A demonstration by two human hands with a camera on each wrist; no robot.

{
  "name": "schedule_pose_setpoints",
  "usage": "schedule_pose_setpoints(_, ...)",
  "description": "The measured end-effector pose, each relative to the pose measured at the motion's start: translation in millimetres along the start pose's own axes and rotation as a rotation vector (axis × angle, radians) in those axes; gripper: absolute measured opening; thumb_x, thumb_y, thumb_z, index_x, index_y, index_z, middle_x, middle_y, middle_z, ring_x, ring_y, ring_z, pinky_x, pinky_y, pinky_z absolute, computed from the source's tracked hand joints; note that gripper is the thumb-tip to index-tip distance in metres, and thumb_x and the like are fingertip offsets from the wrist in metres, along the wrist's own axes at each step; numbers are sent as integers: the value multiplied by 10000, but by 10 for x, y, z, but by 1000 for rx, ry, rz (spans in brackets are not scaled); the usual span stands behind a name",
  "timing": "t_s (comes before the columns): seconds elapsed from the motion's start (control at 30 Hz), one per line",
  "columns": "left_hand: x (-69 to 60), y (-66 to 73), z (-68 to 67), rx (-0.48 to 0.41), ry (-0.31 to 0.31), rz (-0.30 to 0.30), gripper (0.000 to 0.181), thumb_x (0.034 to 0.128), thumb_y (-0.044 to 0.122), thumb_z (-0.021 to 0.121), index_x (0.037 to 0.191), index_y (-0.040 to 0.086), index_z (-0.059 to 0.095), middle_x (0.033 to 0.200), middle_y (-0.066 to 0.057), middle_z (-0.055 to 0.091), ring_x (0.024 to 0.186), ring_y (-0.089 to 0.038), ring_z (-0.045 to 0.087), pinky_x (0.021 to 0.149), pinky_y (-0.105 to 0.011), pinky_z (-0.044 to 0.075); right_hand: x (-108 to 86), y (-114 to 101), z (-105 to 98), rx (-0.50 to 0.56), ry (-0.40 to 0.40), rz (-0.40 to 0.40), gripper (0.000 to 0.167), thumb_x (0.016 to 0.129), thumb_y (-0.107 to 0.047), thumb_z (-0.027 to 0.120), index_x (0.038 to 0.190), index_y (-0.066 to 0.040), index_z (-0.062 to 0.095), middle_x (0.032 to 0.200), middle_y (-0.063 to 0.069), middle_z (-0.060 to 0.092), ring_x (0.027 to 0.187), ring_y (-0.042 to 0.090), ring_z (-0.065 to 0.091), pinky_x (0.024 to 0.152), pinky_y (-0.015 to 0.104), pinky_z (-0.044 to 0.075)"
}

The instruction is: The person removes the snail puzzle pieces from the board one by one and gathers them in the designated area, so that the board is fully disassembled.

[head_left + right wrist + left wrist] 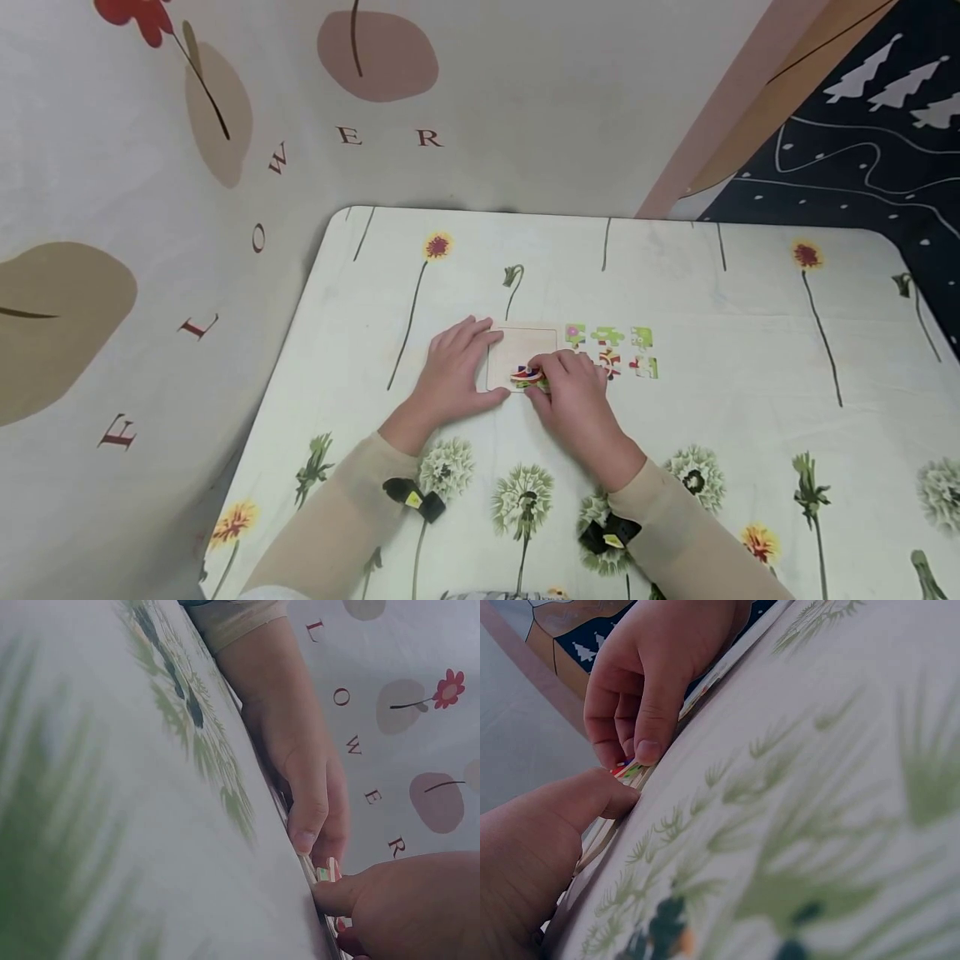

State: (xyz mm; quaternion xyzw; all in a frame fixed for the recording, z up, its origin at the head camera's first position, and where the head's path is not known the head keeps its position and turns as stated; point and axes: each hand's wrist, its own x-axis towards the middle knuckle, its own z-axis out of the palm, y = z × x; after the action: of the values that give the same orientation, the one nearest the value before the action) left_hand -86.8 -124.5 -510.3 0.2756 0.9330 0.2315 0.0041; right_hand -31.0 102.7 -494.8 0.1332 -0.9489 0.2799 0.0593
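Observation:
A square wooden puzzle board (517, 346) with a bare pale inside lies flat on the table. My left hand (453, 371) holds its left side, fingers by the far corner and thumb at the near edge. With thumb and fingertips my right hand (573, 396) pinches a colourful puzzle piece (527, 374) over the board's near right part. The piece shows red, white, blue and green and looks slightly tilted. In the left wrist view the left thumb (604, 796) lies against the board's edge. The right fingers partly hide the piece there.
Right of the board, loose puzzle pieces (607, 336) lie in two rows; the right hand partly covers the lower row. A flower-printed cloth (720, 350) covers the table. Behind stands a printed curtain (525, 167) with letters and shapes.

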Motion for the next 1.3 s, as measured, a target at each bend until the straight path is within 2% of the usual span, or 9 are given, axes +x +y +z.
schedule_pose_setpoints(0.3,4,-1,1,3,-8,-4,866,842,531,792,1554,116,528,1672,-105,404,1580,-351,266,1223,-602,253,-22,9,12,5,30,-57,265,943,-147,839,1176,-145,713,1174,22,729,1120,329,539,961,563,357)
schedule_pose_setpoints(0.67,4,1,4,4,-11,-8,865,845,531,790,1554,112,526,1676,-99,400,1581,-346,261,1227,-597,250,-44,59,28,-50,114,-205,296,934,-148,841,1220,-116,772,1136,36,747,1078,324,559,912,555,376)
schedule_pose_setpoints(1.13,8,16,2,-1,-6,-8,906,842,525,796,1576,93,490,1679,-102,395,1581,-343,262,1230,-596,248,-77,144,30,-41,170,-266,349,884,-114,881,1222,-94,797,1109,43,772,1018,301,583,890,554,379)
schedule_pose_setpoints(1.3,4,10,-6,4,-9,-13,906,841,529,802,1574,94,494,1677,-102,397,1580,-343,261,1230,-594,247,-111,159,-11,-26,151,-254,351,933,-137,845,1274,-101,775,1170,54,757,1067,313,586,919,559,370)
